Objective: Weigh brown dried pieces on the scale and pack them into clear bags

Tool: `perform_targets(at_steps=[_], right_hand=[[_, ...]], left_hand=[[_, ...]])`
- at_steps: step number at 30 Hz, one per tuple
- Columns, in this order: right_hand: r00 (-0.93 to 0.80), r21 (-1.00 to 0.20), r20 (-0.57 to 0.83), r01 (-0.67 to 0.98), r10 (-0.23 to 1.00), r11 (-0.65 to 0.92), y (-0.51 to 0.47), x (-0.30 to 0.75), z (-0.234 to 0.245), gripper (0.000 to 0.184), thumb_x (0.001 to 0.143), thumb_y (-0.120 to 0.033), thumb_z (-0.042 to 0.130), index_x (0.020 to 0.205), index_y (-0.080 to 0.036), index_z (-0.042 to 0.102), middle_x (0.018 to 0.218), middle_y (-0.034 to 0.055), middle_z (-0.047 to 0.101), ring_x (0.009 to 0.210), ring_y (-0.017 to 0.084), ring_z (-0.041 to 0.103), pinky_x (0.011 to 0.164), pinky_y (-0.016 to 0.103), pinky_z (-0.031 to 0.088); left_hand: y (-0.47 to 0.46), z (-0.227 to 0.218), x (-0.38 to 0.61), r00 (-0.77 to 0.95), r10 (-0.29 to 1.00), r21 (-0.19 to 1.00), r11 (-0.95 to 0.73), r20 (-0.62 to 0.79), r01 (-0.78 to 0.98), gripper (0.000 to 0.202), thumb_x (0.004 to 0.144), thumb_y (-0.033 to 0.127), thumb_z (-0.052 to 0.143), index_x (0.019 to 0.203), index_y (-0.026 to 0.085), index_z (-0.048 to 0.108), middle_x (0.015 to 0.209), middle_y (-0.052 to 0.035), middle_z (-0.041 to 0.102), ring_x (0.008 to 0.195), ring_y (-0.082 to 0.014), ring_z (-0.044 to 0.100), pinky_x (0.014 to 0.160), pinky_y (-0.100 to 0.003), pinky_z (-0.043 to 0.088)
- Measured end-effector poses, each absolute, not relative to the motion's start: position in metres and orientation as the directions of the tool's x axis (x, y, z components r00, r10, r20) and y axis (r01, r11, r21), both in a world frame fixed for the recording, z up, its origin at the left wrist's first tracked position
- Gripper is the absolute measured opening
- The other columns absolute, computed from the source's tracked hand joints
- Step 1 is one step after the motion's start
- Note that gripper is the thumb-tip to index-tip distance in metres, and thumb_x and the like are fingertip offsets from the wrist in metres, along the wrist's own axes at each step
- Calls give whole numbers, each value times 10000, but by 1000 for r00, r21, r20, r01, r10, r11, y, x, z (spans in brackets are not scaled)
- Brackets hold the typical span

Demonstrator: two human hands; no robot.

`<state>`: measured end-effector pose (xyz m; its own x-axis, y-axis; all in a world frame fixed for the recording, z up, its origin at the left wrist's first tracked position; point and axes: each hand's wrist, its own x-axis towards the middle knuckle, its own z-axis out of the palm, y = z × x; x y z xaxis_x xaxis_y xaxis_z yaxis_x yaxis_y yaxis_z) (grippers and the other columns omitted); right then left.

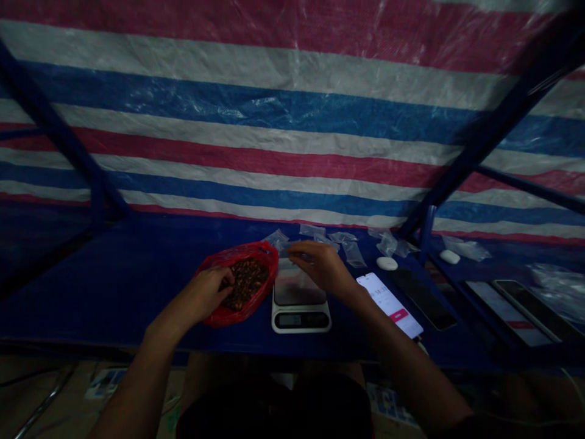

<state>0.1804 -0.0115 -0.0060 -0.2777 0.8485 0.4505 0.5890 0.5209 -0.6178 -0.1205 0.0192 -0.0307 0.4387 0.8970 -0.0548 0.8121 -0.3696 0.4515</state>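
My left hand (209, 294) reaches into a red plastic bag (262, 259) full of small brown pieces (249, 277); its fingers are curled among them. My right hand (320, 263) hovers over the pan of a small white digital scale (299, 305), fingers pinched on a small clear plastic bag (287, 247). Both rest above a dark blue table (114, 286).
Several empty clear bags (350, 244) lie behind the scale. A lit phone (390, 303) and a dark phone (423, 299) lie to the right, with two white earbud cases (387, 263) and more phones (525, 311) farther right. A striped tarp (274, 122) backs the table.
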Motion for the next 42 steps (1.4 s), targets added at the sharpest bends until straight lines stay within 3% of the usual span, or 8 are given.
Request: perform_targets(at_steps=[3, 11, 19, 26, 33, 37, 42], right_hand=[[-187, -651, 480, 579, 857, 491, -20, 202, -17, 187, 950, -181, 652, 1101, -182, 762, 1115, 93, 774, 963, 189, 739, 794, 306, 604], [-248, -547, 575, 592, 780, 591, -20, 209, -32, 186, 973, -202, 632, 1109, -188, 758, 1109, 96, 777, 1037, 202, 731, 928, 385, 592], [-316, -488, 537, 640, 782, 593, -24, 213, -36, 201, 995, -204, 587, 1111, -189, 751, 1114, 100, 771, 1074, 207, 707, 966, 398, 566], [-363, -406, 490, 710, 793, 576, -23, 218, -27, 181, 985, -238, 590, 1030, -167, 750, 1018, 94, 775, 964, 226, 677, 911, 391, 520], [-418, -362, 430, 732, 800, 577, -24, 222, -16, 219, 970, -284, 585, 987, -167, 770, 1055, 92, 758, 1000, 237, 649, 942, 407, 473], [-281, -437, 520, 723, 806, 535, -11, 226, -7, 343, 1026, -370, 504, 958, -164, 770, 983, 81, 752, 931, 212, 653, 892, 363, 472], [161, -683, 632, 577, 758, 447, 26, 221, -18, 466, 1040, -433, 441, 812, -152, 735, 828, 57, 731, 793, 176, 655, 774, 304, 480]], left_hand=[[22, -32, -120, 441, 895, 454, -369, -60, 811, 147, 866, 259, 557, 915, 217, 689, 990, -64, 775, 915, -229, 721, 820, -325, 523], [31, -33, -116, 490, 851, 478, -357, -188, 803, 213, 821, 312, 626, 982, 217, 727, 1040, -69, 790, 932, -231, 733, 804, -312, 529], [33, -31, -114, 465, 869, 471, -343, -170, 813, 208, 838, 323, 581, 901, 234, 758, 1004, -43, 804, 884, -221, 729, 817, -297, 523], [32, -24, -114, 493, 854, 475, -368, -167, 799, 213, 841, 315, 583, 907, 230, 767, 1007, -46, 798, 887, -233, 728, 818, -316, 531], [28, -13, -116, 509, 850, 518, -375, -139, 769, 231, 865, 322, 588, 972, 215, 762, 1079, -58, 786, 960, -231, 721, 882, -334, 551], [25, 13, -94, 573, 815, 529, -451, -83, 718, 221, 885, 340, 607, 993, 219, 758, 1081, -41, 781, 957, -218, 712, 880, -313, 553], [28, 45, -24, 723, 689, 453, -660, 46, 600, 194, 932, 248, 598, 1013, 213, 771, 1075, -36, 772, 990, -203, 704, 935, -311, 517]])
